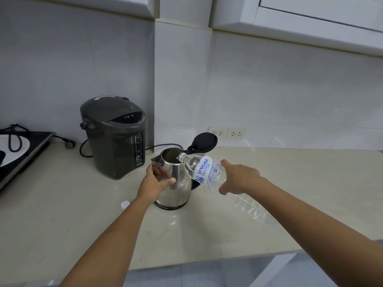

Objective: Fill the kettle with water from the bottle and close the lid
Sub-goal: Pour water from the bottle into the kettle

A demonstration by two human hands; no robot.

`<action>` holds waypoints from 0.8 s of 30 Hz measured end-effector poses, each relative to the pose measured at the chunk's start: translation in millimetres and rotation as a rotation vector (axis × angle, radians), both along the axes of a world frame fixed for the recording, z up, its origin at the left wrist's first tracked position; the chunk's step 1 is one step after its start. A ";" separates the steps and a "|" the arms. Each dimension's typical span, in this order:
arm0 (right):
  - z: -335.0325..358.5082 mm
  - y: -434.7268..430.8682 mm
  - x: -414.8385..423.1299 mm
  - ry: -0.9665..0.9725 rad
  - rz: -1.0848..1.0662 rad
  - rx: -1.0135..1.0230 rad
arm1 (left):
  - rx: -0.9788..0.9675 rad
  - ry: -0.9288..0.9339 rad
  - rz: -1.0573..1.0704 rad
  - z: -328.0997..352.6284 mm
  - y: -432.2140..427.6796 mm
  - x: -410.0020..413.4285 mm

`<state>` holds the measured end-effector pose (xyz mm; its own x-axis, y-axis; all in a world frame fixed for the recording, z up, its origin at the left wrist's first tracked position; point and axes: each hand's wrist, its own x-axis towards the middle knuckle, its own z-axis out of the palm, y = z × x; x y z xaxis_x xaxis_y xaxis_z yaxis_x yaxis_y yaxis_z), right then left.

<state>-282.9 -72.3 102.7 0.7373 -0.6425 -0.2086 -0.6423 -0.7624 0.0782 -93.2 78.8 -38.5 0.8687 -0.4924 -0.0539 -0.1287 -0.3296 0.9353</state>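
Note:
A steel kettle (178, 183) stands on the beige counter (62, 214), its black lid (205, 142) swung up and open behind it. My left hand (154, 181) grips the kettle's body just below the spout. My right hand (238, 177) holds a clear plastic water bottle (204, 171) with a blue and white label, tipped so that its uncapped neck rests over the kettle's open mouth. The bottle's lower half sticks out past my right hand toward me. A white cap (125, 204) lies on the counter beside my left forearm.
A dark grey electric water dispenser (116, 137) stands to the left of the kettle, with its cord trailing behind. A black cooktop (22, 154) sits at the far left. Two wall sockets (227, 133) are behind the kettle. The counter's front edge (207, 261) runs below my arms.

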 end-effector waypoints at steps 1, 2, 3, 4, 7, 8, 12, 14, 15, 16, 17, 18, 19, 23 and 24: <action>-0.1 0.0 0.0 0.001 -0.002 0.003 | 0.001 -0.002 -0.001 0.1 -0.2 -0.1; 0.0 0.1 -0.1 0.003 -0.003 0.004 | 0.000 -0.004 -0.003 0.0 -0.5 0.2; 0.1 0.2 -0.2 0.005 -0.004 0.005 | -0.002 -0.005 -0.006 0.0 -0.5 0.2; 0.1 0.3 -0.1 0.006 -0.004 0.004 | -0.004 -0.004 -0.008 -0.1 -0.6 0.4; 0.3 0.6 0.4 0.009 -0.007 0.006 | -0.007 -0.002 -0.010 0.0 -0.2 -0.1; 0.2 0.6 0.6 0.010 -0.008 0.006 | -0.009 -0.004 -0.009 -0.1 -0.1 -0.2; -0.2 0.3 1.4 0.017 -0.008 0.005 | -0.017 -0.003 -0.006 -2.0 -0.1 1.1; -0.1 0.1 1.9 0.018 -0.007 0.005 | -0.015 0.000 -0.007 -3.2 -0.3 2.2; 0.2 0.1 2.1 0.018 -0.007 0.005 | -0.012 0.000 -0.007 -3.5 -0.2 2.6; 0.6 0.3 2.1 0.019 -0.007 0.005 | -0.012 0.000 -0.009 -3.6 -0.2 2.7; 0.6 0.4 2.1 0.020 -0.008 0.004 | -0.012 -0.001 -0.010 -3.8 -0.2 2.9; 0.5 0.6 1.8 0.021 -0.009 0.004 | -0.015 -0.001 -0.011 -4.4 -0.3 3.3; 0.2 0.7 1.6 0.021 -0.011 0.006 | -0.019 0.000 -0.011 -4.5 -0.3 3.3; -3.3 1.3 0.3 0.016 -0.028 0.028 | -0.023 -0.007 -0.007 -5.4 -0.6 3.5; -4.2 1.6 -0.3 0.012 -0.031 0.034 | -0.021 -0.006 -0.009 -5.7 -0.9 3.8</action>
